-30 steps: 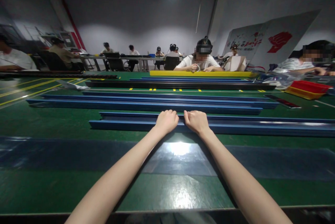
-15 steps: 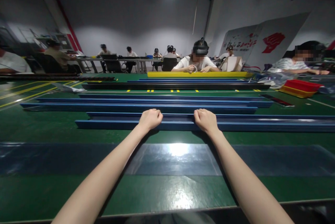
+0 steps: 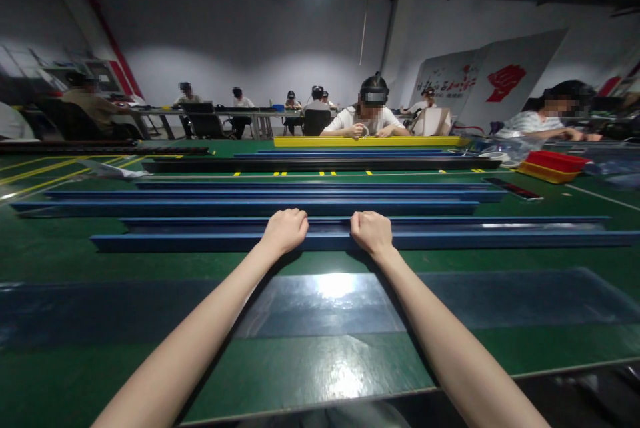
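A long blue channel (image 3: 450,240) lies across the green table (image 3: 280,375), its open side facing up. My left hand (image 3: 286,231) rests on the channel left of its middle, fingers curled down over it. A short way to the right, my right hand (image 3: 373,233) has its fingers curled on the same channel. Both sets of fingertips are largely hidden behind the knuckles. Nearer to me, under my forearms, a clear plastic strip (image 3: 480,298) lies flat and reflects the lamp.
Beyond the channel lie more blue channels (image 3: 240,207), a dark rail (image 3: 320,165) and a yellow rail (image 3: 370,142). A phone (image 3: 514,189) and a red tray (image 3: 553,163) are at the right. A co-worker (image 3: 370,111) sits across the table; several others sit farther back.
The blue channel has slid to the left, and its right end has come into view. My right hand has moved left, closer to my left hand. The camera view has shifted slightly.
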Tool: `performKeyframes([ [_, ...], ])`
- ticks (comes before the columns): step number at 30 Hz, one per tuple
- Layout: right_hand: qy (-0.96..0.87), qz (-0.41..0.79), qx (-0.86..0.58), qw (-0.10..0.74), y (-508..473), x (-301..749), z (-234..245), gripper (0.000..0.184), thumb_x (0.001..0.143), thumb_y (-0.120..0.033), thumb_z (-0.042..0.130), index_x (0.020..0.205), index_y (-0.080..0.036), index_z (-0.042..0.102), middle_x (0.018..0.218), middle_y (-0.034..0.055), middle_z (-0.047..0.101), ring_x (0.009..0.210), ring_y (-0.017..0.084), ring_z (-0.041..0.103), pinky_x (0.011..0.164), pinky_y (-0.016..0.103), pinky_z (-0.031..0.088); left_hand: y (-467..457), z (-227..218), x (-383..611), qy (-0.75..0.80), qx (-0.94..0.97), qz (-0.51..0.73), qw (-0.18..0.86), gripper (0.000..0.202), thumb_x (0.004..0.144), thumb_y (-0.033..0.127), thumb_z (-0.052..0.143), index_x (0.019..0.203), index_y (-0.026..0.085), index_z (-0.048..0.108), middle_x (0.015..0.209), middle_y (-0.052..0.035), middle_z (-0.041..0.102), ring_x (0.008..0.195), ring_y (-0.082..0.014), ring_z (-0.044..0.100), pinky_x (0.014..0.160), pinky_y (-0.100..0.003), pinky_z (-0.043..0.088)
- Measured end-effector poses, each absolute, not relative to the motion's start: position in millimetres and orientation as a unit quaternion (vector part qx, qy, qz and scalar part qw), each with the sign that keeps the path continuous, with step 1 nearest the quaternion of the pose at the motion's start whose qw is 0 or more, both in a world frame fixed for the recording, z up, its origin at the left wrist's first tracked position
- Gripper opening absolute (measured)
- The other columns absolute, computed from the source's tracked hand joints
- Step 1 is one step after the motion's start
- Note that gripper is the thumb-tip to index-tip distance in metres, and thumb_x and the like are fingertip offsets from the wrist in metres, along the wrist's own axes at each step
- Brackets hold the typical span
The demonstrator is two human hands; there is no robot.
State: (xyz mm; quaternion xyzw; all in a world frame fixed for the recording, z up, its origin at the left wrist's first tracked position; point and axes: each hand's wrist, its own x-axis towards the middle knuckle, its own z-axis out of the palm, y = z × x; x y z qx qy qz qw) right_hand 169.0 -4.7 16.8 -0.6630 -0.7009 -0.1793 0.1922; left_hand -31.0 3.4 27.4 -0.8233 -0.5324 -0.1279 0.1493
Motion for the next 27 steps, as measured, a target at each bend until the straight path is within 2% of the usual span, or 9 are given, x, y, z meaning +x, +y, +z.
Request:
performKeyframes([
  [8, -0.754, -0.154, -0.617, 0.166, -13.6, 146.8, 24.5, 0.044, 0.089, -0.027, 0.027, 0.073, -0.016, 0.067, 0.079, 0.0073, 0.068, 0.073, 0.015, 0.060, 0.058, 0.024, 0.032, -0.8, 26.9, -15.4, -0.526, -0.827, -0.121, 0.154, 0.033, 0.086, 0.022, 0.031, 0.082, 0.013, 0.063, 0.082, -0.0091, 0.065, 0.081, -0.0199, 0.060, 0.075, -0.031, 0.044],
  [14, -0.778, -0.161, -0.593, 0.131, -8.4, 177.8, 27.4, 0.041, 0.092, -0.033, 0.026, 0.087, -0.018, 0.064, 0.086, 0.0077, 0.066, 0.085, 0.017, 0.056, 0.069, 0.025, 0.033, 10.9, 27.5, -35.7, -0.536, -0.822, -0.115, 0.155, 0.036, 0.085, 0.023, 0.031, 0.086, 0.014, 0.065, 0.085, -0.0088, 0.066, 0.085, -0.0200, 0.061, 0.076, -0.029, 0.045],
  [20, -0.713, -0.164, -0.667, 0.141, 1.0, 214.4, 22.9, 0.044, 0.093, -0.033, 0.024, 0.084, -0.018, 0.064, 0.089, 0.0079, 0.066, 0.087, 0.017, 0.056, 0.071, 0.026, 0.034, 23.6, 25.3, -68.0, -0.543, -0.814, -0.120, 0.166, 0.038, 0.084, 0.022, 0.030, 0.091, 0.016, 0.066, 0.092, -0.0083, 0.068, 0.091, -0.0213, 0.061, 0.075, -0.030, 0.046],
  [27, -0.731, -0.155, -0.650, 0.134, 4.1, 214.7, 19.9, 0.044, 0.093, -0.037, 0.024, 0.088, -0.016, 0.062, 0.091, 0.0089, 0.064, 0.089, 0.018, 0.054, 0.076, 0.027, 0.035, 26.7, 23.7, -78.6, -0.534, -0.816, -0.115, 0.189, 0.039, 0.084, 0.025, 0.028, 0.092, 0.018, 0.066, 0.093, -0.0067, 0.068, 0.090, -0.0198, 0.061, 0.074, -0.028, 0.046],
])
